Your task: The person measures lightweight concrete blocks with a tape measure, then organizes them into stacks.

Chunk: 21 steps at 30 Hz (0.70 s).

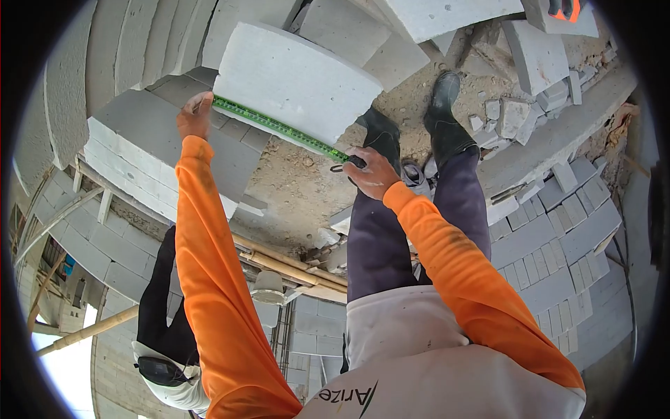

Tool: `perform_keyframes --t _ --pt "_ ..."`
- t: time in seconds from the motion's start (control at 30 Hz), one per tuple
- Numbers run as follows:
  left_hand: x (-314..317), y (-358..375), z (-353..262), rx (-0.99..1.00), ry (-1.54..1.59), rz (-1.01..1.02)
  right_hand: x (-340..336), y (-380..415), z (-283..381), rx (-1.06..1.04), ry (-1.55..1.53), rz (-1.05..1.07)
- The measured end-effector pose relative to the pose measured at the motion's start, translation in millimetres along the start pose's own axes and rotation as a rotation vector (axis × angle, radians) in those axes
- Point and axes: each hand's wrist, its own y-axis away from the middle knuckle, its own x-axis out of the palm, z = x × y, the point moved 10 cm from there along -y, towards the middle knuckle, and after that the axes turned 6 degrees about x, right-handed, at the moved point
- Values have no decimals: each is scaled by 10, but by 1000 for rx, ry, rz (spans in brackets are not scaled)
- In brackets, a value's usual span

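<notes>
A green tape measure (pixel 279 128) is stretched along the near long edge of a pale grey block (pixel 289 77). Its free end is pinched in the fingers of my left hand (pixel 195 115), at the block's left corner. At the other end, near the block's right corner, my right hand (pixel 373 171) is closed around the dark tape case (pixel 356 161), which is mostly covered by my fingers. A black strap loop (pixel 336 168) hangs from it. The markings on the tape are too small to read.
Grey blocks (pixel 125 49) stand at upper left, with more stacked (pixel 558 237) at right. Broken pieces (pixel 513 117) litter the ground beside my boots (pixel 447 98). Bamboo poles (pixel 300 272) and a bucket (pixel 268 287) are below. Another person in black trousers (pixel 157 300) is at lower left.
</notes>
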Motion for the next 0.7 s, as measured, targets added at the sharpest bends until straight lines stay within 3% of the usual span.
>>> perform_keyframes --t 0.3,0.47,0.7 --pt "9 145 -222 56 -18 -34 -114 15 69 -103 49 -64" --pt "41 97 -114 53 72 -33 -57 10 -33 -44 50 -26" --pt "30 103 -205 58 -83 -56 -78 26 -4 -84 -55 -35"
